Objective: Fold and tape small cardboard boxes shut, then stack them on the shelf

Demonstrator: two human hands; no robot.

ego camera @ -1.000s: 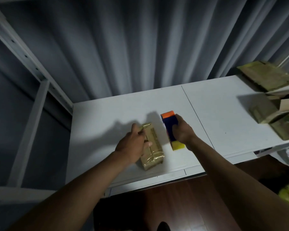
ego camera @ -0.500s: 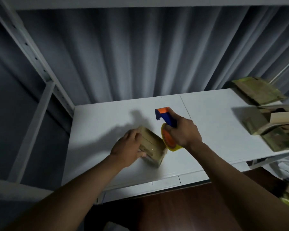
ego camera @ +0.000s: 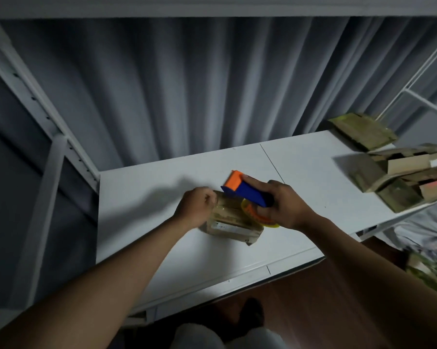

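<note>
A small brown cardboard box [ego camera: 233,226] lies on the white shelf board [ego camera: 142,217], near its middle. My left hand [ego camera: 196,206] grips the box's far left end, fingers curled over it. My right hand [ego camera: 285,207] holds a blue and orange tape dispenser [ego camera: 245,192] with a yellow-orange tape roll, tilted over the box's top. The dispenser's orange head sits at the box's far edge, close to my left hand's fingers.
A heap of flat and half-folded cardboard boxes [ego camera: 401,177] lies on the shelf's right end, one more flat piece [ego camera: 363,131] behind it. Grey curtain hangs at the back. White shelf uprights [ego camera: 48,137] rise at left. Dark wood floor lies below the front edge.
My right hand lifted the tape dispenser off the shelf and brought it over the box. My left hand turned the box and shifted to its far end.
</note>
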